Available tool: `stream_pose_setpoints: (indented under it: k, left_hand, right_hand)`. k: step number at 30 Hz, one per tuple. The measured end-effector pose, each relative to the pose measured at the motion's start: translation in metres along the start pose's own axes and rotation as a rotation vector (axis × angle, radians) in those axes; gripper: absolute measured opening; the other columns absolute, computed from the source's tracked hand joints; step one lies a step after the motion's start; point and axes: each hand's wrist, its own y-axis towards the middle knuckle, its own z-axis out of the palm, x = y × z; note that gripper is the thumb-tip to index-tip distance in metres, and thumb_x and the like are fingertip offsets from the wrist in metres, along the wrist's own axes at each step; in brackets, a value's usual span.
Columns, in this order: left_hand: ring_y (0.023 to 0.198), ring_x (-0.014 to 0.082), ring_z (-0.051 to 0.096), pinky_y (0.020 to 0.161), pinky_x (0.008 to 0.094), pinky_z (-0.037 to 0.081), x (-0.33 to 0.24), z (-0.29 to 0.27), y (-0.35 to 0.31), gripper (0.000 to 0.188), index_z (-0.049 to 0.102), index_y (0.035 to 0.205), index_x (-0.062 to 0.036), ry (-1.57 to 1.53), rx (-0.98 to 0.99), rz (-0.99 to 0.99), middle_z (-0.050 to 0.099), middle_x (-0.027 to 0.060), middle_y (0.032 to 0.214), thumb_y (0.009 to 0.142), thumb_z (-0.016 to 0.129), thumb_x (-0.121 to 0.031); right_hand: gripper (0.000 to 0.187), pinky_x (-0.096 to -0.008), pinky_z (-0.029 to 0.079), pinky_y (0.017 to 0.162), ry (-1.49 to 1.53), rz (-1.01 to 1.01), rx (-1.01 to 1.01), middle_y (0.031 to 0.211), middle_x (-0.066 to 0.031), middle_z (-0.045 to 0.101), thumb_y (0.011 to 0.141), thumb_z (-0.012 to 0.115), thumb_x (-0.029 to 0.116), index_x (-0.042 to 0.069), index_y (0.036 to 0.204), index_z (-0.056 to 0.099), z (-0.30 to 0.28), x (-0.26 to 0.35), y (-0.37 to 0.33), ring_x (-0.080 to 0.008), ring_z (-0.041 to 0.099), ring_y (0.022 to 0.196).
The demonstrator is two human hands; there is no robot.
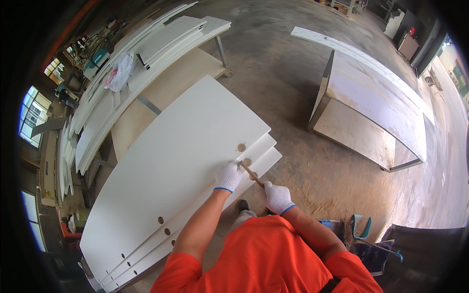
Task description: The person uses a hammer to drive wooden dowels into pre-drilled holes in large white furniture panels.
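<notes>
My right hand (277,198), in a white knit glove with a blue cuff, is closed round the lower end of a thin brown stick-like tool (251,173). At the tool's upper end, the curled fingers of my left hand (228,177), gloved alike, meet it. That tip is partly hidden by the fingers. Beneath lies a stack of large white panels (185,132) with one curved side, their near edges stepped like stairs. Round holes run along these edges; one hole (241,147) sits just beyond my left hand, and the tool crosses over the stepped edges beside others.
Left, a long table holds stacked white boards (168,41) and a crumpled plastic bag (120,72). At right stands a pale-topped table (373,90) with a long white strip (359,54) along its far side. A blue dustpan (362,226) is at lower right.
</notes>
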Motion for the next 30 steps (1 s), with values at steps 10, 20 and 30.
stream_pose_setpoints:
  k: [10, 20, 30]
  left_hand:
    - [0.084, 0.0398, 0.074, 0.073, 0.0525, 0.060, -0.004, -0.008, 0.002, 0.019, 0.072, 0.097, -0.0088, 0.136, 0.094, -0.031, 0.076, 0.0173, 0.088, 0.091, 0.062, -0.023]
    - [0.085, 0.0405, 0.073, 0.075, 0.0544, 0.058, 0.013, 0.016, -0.006, 0.022, 0.075, 0.100, -0.0125, 0.006, -0.063, -0.100, 0.075, 0.0179, 0.092, 0.097, 0.059, -0.027]
    - [0.088, 0.0409, 0.073, 0.077, 0.0539, 0.058, 0.007, 0.005, -0.017, 0.023, 0.078, 0.105, -0.0164, -0.169, -0.092, -0.144, 0.076, 0.0182, 0.096, 0.097, 0.061, -0.030]
  right_hand:
    - [0.035, -0.0565, 0.054, 0.072, -0.013, -0.007, -0.022, 0.082, -0.0225, 0.073, 0.103, 0.055, 0.040, 0.005, 0.106, 0.063, 0.001, 0.001, 0.000, -0.0449, 0.071, 0.078]
    - [0.034, -0.0557, 0.056, 0.073, -0.016, -0.052, -0.093, 0.084, -0.0227, 0.074, 0.104, 0.053, 0.037, 0.004, 0.110, 0.061, -0.010, 0.024, -0.003, -0.0451, 0.072, 0.081]
    - [0.036, -0.0577, 0.055, 0.070, -0.108, 0.010, -0.028, 0.079, -0.0232, 0.073, 0.105, 0.053, 0.039, 0.003, 0.103, 0.058, 0.002, 0.016, 0.004, -0.0462, 0.071, 0.075]
